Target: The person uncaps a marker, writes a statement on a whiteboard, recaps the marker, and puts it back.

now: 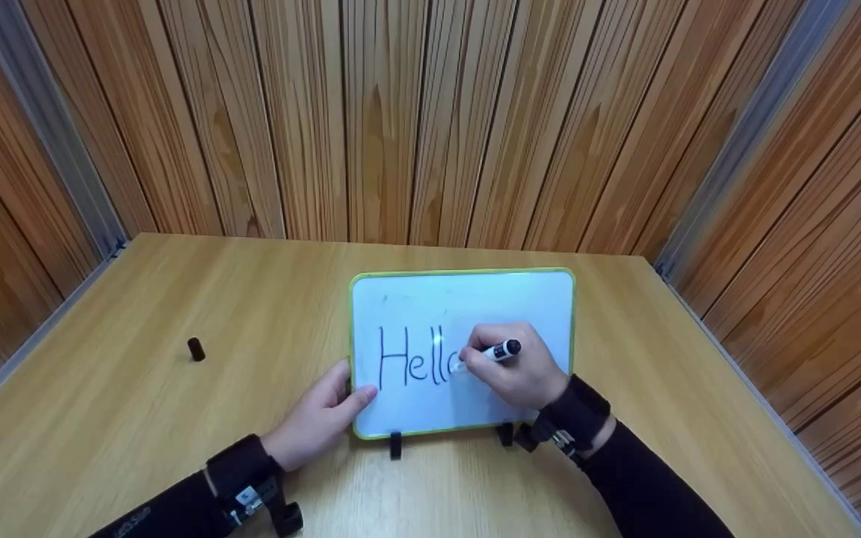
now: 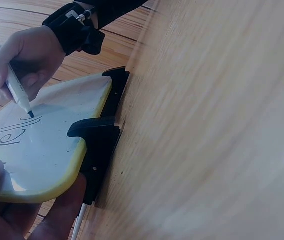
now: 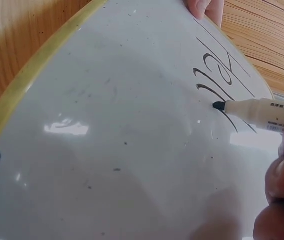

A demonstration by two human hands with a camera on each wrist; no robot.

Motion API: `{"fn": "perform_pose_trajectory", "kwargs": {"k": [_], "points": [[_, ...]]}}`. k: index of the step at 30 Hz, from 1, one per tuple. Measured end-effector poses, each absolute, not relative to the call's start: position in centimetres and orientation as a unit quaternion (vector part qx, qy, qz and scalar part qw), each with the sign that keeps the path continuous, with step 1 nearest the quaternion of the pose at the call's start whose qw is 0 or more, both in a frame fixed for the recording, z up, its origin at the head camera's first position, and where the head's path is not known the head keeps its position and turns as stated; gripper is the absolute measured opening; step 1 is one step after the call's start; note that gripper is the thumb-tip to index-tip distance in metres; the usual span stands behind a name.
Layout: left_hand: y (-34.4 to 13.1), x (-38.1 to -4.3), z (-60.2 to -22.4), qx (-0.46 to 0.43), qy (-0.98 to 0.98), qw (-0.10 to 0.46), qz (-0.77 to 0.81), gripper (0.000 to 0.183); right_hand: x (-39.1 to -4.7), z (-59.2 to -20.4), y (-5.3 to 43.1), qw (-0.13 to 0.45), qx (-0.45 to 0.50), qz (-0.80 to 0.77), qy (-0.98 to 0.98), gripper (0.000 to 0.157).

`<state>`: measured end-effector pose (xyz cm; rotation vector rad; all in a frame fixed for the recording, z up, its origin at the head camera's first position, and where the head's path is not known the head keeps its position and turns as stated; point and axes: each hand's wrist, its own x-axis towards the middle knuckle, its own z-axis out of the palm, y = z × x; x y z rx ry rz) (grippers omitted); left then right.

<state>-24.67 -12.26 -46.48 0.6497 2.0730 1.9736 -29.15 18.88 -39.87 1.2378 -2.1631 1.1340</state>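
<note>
Right hand (image 1: 516,366): pinches marker (image 2: 15,86), tip below fingers at lettering (image 1: 436,357) | Left hand (image 1: 318,418): grips whiteboard (image 1: 438,306), thumb in front | Dark cap (image 1: 196,349): left of left grip, well apart

Passage is available over the tabletop (image 1: 273,299) between the cap (image 1: 196,349) and the left hand (image 1: 318,418); the cap forms a small, low obstacle at left; the left hand blocks the lower left edge of the whiteboard (image 1: 468,299); the right hand (image 1: 522,373) and marker (image 1: 504,350) obstruct the right-centre face; the strip above the lettering (image 1: 408,359) offers room; behind the whiteboard, tabletop extends to the wooden wall (image 1: 382,127); near-side access lies between the sleeves (image 1: 655,478), limited by two black hooks (image 1: 395,446) projecting at the lower edge.
</note>
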Motion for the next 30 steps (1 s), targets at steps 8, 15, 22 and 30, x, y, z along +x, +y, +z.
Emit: {"fn": "perform_pose_trajectory", "kwargs": {"k": [8, 15, 22, 30], "points": [[-12.08, -24.75, -46.58, 0.221, 0.700, 0.102, 0.671, 0.060, -29.12, -39.78, 19.09, 0.195, 0.438, 0.393, -0.785, 0.026], [-12.09, -24.75, -46.48, 0.216, 0.703, 0.102, 0.669, 0.061, -29.11, -39.41, 19.32, 0.205, 0.428, 0.395, -0.787, 0.029], [-12.16, -24.83, -46.47, 0.216, 0.701, 0.107, 0.671, 0.062, -29.19, -39.37, 19.46, 0.220, 0.418, 0.407, -0.782, 0.030], [-12.18, -24.74, -46.40, 0.215, 0.702, 0.110, 0.670, 0.061, -29.15, -39.20, 19.30, 0.261, 0.401, 0.411, -0.776, 0.028]]}}
